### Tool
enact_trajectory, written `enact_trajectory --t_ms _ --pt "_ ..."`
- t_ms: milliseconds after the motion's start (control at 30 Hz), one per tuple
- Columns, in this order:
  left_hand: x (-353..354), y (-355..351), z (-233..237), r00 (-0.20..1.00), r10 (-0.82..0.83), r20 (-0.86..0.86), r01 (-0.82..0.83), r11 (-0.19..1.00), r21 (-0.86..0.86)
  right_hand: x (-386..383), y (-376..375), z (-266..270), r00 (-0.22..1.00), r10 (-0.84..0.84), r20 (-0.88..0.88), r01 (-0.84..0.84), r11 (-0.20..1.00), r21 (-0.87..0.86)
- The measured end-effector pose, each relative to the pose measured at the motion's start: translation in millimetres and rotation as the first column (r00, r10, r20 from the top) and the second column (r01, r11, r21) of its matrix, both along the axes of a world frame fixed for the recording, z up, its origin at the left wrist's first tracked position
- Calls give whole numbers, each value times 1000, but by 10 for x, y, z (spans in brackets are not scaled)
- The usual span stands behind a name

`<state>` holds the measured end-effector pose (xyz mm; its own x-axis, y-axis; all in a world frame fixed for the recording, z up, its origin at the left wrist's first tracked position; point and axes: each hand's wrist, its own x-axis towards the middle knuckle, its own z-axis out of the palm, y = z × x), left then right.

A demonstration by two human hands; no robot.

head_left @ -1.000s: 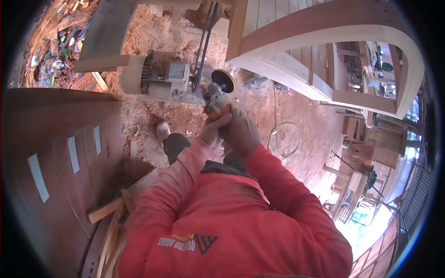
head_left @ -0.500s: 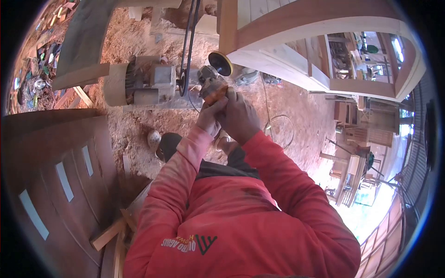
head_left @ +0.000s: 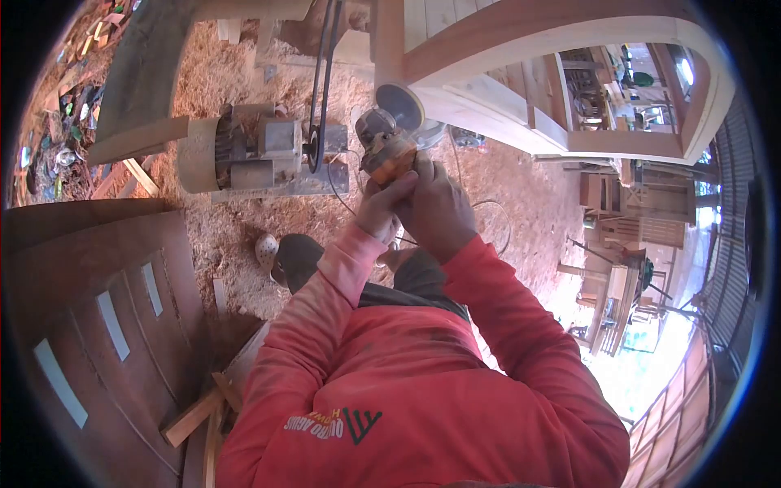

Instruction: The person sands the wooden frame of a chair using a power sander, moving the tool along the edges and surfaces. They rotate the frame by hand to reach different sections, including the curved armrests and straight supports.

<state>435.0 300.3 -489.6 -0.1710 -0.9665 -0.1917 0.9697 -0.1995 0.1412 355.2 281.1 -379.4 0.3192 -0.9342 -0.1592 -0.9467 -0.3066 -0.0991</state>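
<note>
An orange angle grinder with a round sanding disc is held out in front of me by both hands. My left hand closes on the near end of its body. My right hand wraps the body from the right, fingers curled over the top. The disc overlaps the lower edge of a pale wooden furniture frame in this view, close to its corner post. A power cord shows beside the grinder.
A motor with a black drive belt stands ahead on the left over sawdust-covered ground. Brown slotted panels fill the left side, with wood offcuts near them. Stacked timber and wooden furniture lie off to the right.
Both hands and the grinder have shifted slightly right. The disc has turned to show more of its face. The view has moved a little, too.
</note>
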Motion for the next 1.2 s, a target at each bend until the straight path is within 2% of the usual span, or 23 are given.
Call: enact_trajectory --t_ms 333,633,667,867,1033,1200 --pt "-28 -91 791 998 66 17 -64 992 -108 -27 -28 751 992 88 88 -76 988 -136" --pt "-148 -87 1644 989 136 56 -126 979 -159 -22 -2 1738 997 8 80 -2 998 -65" --pt "-147 -88 1776 986 157 61 -145 976 -165 -11 12 1860 997 26 67 -20 995 -99" --pt "-149 -117 2399 993 111 -44 -119 957 -266 -13 45 2511 995 78 57 -65 979 -195" --pt "-111 -143 2919 995 97 -38 -104 936 -335 12 79 3022 996 78 53 -67 980 -189" --pt "-73 -167 3290 998 47 -33 -56 921 -387 35 99 3396 991 98 90 -72 962 -262"
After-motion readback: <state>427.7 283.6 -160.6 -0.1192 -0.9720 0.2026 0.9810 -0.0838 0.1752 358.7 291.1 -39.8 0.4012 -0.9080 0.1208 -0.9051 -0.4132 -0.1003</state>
